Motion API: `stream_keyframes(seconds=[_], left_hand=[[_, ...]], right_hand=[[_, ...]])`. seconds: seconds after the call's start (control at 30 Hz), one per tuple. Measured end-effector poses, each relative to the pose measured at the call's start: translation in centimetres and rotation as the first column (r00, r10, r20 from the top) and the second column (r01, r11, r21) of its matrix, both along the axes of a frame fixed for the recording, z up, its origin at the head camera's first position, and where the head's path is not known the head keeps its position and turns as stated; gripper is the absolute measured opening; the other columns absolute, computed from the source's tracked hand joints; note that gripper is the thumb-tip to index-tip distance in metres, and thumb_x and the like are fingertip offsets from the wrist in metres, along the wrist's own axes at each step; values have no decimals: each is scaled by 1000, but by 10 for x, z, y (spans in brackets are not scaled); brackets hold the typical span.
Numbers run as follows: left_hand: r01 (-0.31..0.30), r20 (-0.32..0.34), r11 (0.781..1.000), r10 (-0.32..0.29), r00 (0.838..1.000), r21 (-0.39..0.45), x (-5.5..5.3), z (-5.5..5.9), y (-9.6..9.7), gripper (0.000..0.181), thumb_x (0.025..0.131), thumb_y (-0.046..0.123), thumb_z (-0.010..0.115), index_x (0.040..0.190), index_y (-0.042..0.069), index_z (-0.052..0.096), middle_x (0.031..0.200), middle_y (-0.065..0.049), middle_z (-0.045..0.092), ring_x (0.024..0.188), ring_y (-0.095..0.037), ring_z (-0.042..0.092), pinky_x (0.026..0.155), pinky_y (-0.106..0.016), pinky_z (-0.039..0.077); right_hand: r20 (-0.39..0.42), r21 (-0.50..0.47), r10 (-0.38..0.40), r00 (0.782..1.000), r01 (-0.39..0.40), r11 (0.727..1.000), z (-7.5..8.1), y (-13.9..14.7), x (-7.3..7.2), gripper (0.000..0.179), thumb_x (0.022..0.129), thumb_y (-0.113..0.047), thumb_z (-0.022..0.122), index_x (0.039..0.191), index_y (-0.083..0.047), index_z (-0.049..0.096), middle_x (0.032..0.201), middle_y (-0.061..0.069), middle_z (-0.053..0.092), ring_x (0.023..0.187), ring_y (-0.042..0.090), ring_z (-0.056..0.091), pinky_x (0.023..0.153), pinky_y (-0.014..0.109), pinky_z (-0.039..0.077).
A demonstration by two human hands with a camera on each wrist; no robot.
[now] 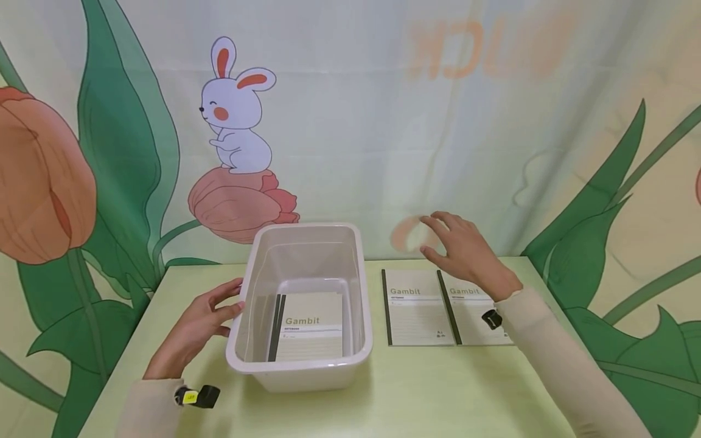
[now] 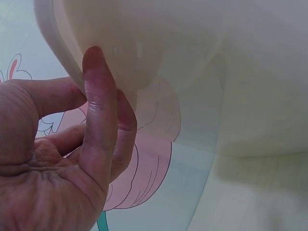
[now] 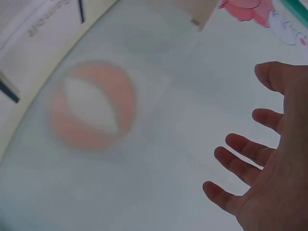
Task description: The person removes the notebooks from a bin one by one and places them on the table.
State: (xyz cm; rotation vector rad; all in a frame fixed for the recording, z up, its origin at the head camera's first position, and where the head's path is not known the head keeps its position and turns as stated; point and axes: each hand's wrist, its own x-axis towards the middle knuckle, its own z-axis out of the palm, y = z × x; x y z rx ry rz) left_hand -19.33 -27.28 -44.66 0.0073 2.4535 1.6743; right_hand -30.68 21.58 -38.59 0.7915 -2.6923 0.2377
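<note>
At the near edge, two pale sleeves [image 1: 564, 365] reach in over the light green tabletop [image 1: 427, 392], each with a black wrist device; the left one [image 1: 198, 396] carries a yellow label, and the right one [image 1: 491, 319] sits at the cuff.

On the left, the left hand [image 1: 199, 319] grips the rim of a pale plastic bin [image 1: 298, 367], its fingers [image 2: 98, 115] bent about the edge on the bin's left side. Inside, a Gambit notebook [image 1: 309, 328] lies flat with its dark spine to the left. A second dark spine shows just beside it, so there is probably another notebook underneath, though how many lie there is hard to tell.

To the right of the bin, two more Gambit notebooks lie side by side on the tabletop: the left notebook [image 1: 418, 316] in plain sight, the right notebook [image 1: 465, 319] partly covered by the right arm. The right hand [image 1: 462, 249] hovers above their far edge, fingers spread and slightly bent, holding nothing.

Farthest back hangs a cloth backdrop [image 1: 350, 121] printed with a white rabbit [image 1: 241, 137], tulips and large green leaves.
</note>
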Motion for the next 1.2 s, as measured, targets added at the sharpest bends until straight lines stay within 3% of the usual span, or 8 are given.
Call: stream_keyframes(seconds=[0.2,0.4,0.63,0.83,0.93,1.2], left_hand=[[-7,2,1000,7,1000,-9,-1,0,0,73,95,36,63,157,20,27,161,-16,28,120,-37,58,80,-41,60],[-6,5,1000,6,1000,-8,0,2,-1,71,96,34,62,157,20,27,160,-17,28,121,-38,57,80,-42,60],[-1,17,1000,1,1000,5,0,2,0,69,98,28,61,156,15,27,158,-20,30,117,-35,58,74,-37,60],[7,9,1000,-7,1000,7,-1,2,0,70,97,29,61,157,15,26,159,-20,29,119,-38,57,77,-42,60],[11,9,1000,-11,1000,1,-1,2,-1,70,97,29,61,157,16,26,159,-20,29,119,-36,57,75,-39,60],[13,14,1000,-13,1000,-9,-1,4,0,70,97,29,61,157,17,26,159,-19,29,121,-38,56,75,-38,60]], right_hand=[[-19,13,20,1000,-20,1000,24,-21,13,59,96,-44,58,148,-19,41,145,14,46,129,37,50,103,58,41],[31,17,59,998,-60,998,42,-46,21,62,96,-46,57,150,-21,38,149,12,42,131,36,48,104,57,41],[39,28,131,991,-133,991,46,-82,26,63,96,-46,57,151,-22,37,149,9,41,128,34,50,104,54,43],[27,79,187,982,-188,979,46,-119,27,61,96,-45,56,150,-23,37,147,6,43,123,32,55,99,50,48],[54,96,197,979,-202,975,45,-136,26,62,97,-46,54,151,-24,35,147,5,42,124,28,54,96,46,51],[219,106,152,964,-178,978,45,-179,23,66,97,-48,53,154,-28,28,148,2,40,125,23,51,84,41,56]])
